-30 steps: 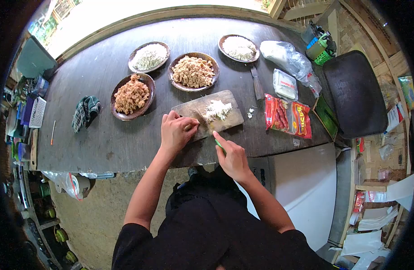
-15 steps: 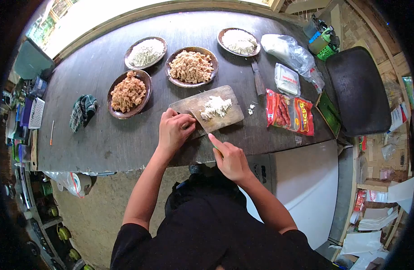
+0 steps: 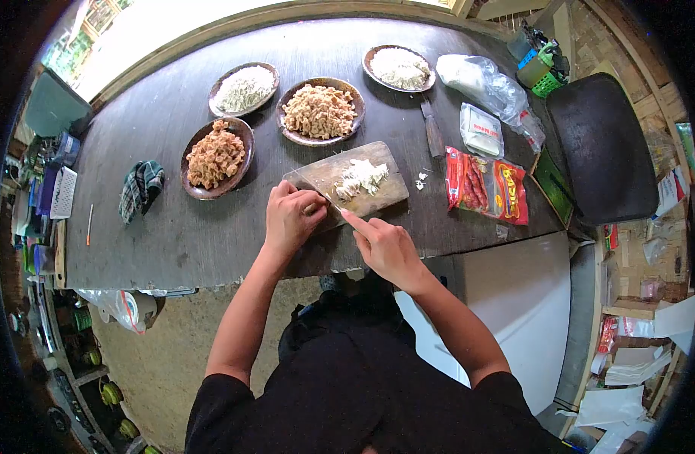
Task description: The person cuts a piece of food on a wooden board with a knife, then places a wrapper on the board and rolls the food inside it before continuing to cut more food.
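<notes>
A wooden cutting board (image 3: 387, 203) lies near the table's front edge, bearing a small heap of chopped white pieces (image 3: 362, 178). My left hand (image 3: 291, 216) is at the board's left end, its fingers curled together over something small and dark that I cannot make out. In my right hand (image 3: 389, 250) is a knife (image 3: 338, 209), its index finger stretched along the back of the blade. The blade reaches toward my left fingertips at the board's front edge; most of the handle is hidden in the palm.
Brown bowls hold tan chunks (image 3: 321, 112), reddish-brown chunks (image 3: 215, 155) and white shreds (image 3: 245, 88); a white-filled bowl (image 3: 399, 68) sits farther right. A second knife (image 3: 432, 132), a red sausage packet (image 3: 487, 186) and plastic bags (image 3: 484, 85) lie right. A checked cloth (image 3: 141, 189) lies left.
My right hand has moved slightly up and forward with the knife, bringing the blade farther over the board. My left hand stays nearly in place.
</notes>
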Available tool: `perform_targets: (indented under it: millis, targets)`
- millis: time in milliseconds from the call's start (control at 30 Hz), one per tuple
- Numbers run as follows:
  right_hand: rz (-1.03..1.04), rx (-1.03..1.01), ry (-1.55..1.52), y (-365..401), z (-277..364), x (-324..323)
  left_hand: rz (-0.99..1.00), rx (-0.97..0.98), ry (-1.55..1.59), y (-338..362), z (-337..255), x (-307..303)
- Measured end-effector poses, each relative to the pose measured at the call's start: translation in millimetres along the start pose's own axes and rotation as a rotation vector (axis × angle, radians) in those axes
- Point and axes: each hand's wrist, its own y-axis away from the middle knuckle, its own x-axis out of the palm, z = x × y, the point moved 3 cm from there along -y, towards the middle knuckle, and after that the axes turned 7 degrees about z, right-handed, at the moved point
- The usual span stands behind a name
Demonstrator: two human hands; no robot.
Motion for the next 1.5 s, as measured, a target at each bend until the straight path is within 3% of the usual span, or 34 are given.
perform_targets:
  millis: [333, 1500]
  targets:
    - [-0.028, 0.113, 0.020, 25, -5, 4, -0.019, -0.045, -0.007, 0, -4, -2]
    - [-0.055, 0.093, 0.010, 30, 6, 20, -0.045, -0.054, -0.062, 2, -6, -1]
